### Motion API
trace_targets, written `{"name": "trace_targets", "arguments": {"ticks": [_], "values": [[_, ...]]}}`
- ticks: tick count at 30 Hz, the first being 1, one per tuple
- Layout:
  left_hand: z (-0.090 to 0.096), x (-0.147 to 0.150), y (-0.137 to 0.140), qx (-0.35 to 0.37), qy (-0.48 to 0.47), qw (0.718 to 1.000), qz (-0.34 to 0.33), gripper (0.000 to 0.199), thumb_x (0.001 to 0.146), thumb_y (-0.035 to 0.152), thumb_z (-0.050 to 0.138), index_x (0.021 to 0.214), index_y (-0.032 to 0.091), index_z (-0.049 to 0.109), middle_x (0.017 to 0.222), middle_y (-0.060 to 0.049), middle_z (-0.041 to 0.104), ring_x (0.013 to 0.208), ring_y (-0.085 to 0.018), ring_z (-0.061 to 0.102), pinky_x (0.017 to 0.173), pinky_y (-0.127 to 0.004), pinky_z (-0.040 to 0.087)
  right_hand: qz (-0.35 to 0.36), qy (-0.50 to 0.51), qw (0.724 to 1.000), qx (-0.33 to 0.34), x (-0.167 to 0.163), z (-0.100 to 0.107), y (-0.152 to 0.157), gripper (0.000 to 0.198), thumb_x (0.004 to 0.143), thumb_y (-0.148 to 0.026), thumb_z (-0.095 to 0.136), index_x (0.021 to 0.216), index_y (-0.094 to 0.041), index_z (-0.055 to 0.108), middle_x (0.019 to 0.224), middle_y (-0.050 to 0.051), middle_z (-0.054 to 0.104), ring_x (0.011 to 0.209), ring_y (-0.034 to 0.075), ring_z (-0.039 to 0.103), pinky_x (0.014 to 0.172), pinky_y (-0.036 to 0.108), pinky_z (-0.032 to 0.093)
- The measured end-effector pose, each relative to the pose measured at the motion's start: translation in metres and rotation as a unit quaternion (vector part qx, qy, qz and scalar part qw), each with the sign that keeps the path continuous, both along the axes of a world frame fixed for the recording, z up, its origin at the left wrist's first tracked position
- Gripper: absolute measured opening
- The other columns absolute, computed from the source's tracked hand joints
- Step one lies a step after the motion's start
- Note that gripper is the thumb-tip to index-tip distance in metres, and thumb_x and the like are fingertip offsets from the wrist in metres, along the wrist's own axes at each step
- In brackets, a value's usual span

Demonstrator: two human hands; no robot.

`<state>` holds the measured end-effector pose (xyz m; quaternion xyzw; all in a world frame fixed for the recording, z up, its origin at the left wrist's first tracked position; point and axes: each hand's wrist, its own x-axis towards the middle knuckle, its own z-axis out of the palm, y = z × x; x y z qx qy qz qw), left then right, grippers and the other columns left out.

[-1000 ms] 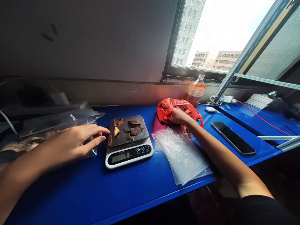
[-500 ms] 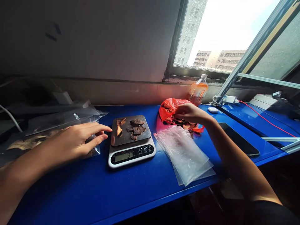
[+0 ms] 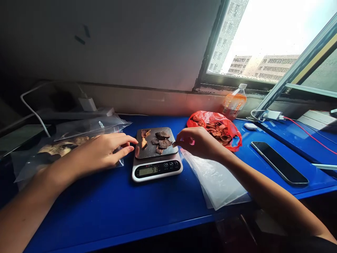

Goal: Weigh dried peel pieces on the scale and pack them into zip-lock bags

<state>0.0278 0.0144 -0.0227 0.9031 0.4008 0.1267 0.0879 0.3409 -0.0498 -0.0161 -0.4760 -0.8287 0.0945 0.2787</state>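
A kitchen scale [image 3: 157,172] stands on the blue table, its display reading about 97, the decimal point unclear. Several dried brown slices [image 3: 165,143] lie on its metal plate, in a left and a right cluster. My left hand [image 3: 105,151] is beside the plate's left edge, thumb and forefinger apart, holding nothing. At the plate's right edge, my right hand [image 3: 198,142] has its fingers pinched together; what is between them is too small to make out. Behind that hand, an open red plastic bag [image 3: 238,142] holds many similar dried slices.
Clear zip bags [image 3: 223,186] lie right of the scale, partly under my right forearm. At left are filled plastic bags [image 3: 59,146] and a white charger [image 3: 87,104]. A phone [image 3: 279,161], an earbud case [image 3: 250,126] and an orange drink bottle [image 3: 235,103] are at right.
My right hand has moved left from the red bag to the scale's right edge. The view has shifted slightly left. My left hand stays beside the scale.
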Motion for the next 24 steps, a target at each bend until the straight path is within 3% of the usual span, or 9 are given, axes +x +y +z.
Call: {"name": "trace_targets", "arguments": {"ticks": [3, 10, 18, 24], "values": [[0.002, 0.0, -0.001, -0.009, 0.012, 1.0, -0.003, 0.043, 0.092, 0.058, 0.043, 0.113, 0.031, 0.07, 0.105, -0.002, 0.075, 0.092, -0.026, 0.068, 0.078, -0.033, 0.05, -0.001, -0.027, 1.0, 0.01, -0.021, 0.0, 0.007, 0.015, 0.087, -0.01, 0.061, 0.09, -0.016, 0.075, 0.077, 0.003, 0.069, 0.063, 0.009, 0.053, 0.062, 0.022, 0.038], [0.009, 0.005, -0.009, -0.002, 0.025, 1.0, -0.012, 0.046, 0.091, 0.053, 0.04, 0.115, 0.028, 0.071, 0.107, -0.004, 0.074, 0.094, -0.026, 0.068, 0.083, -0.034, 0.05, 0.057, -0.118, 0.991, 0.001, -0.059, 0.008, 0.023, 0.014, 0.088, -0.011, 0.06, 0.084, -0.013, 0.074, 0.085, 0.007, 0.07, 0.073, 0.013, 0.054, 0.067, 0.026, 0.036], [0.014, 0.006, -0.015, 0.01, 0.026, 0.999, -0.038, 0.046, 0.092, 0.051, 0.039, 0.114, 0.026, 0.071, 0.105, -0.006, 0.074, 0.092, -0.027, 0.068, 0.083, -0.035, 0.05, 0.136, -0.147, 0.98, 0.005, -0.067, 0.004, 0.034, 0.014, 0.089, -0.012, 0.063, 0.078, -0.014, 0.072, 0.077, 0.006, 0.069, 0.077, 0.015, 0.055, 0.071, 0.029, 0.036], [0.016, 0.007, -0.017, 0.004, 0.025, 0.999, -0.035, 0.045, 0.092, 0.051, 0.039, 0.113, 0.026, 0.071, 0.106, -0.005, 0.074, 0.095, -0.028, 0.067, 0.084, -0.037, 0.049, 0.119, -0.151, 0.98, 0.043, -0.066, 0.009, 0.029, 0.015, 0.088, -0.009, 0.06, 0.077, -0.012, 0.068, 0.075, 0.005, 0.065, 0.071, 0.014, 0.051, 0.074, 0.029, 0.037]]}}
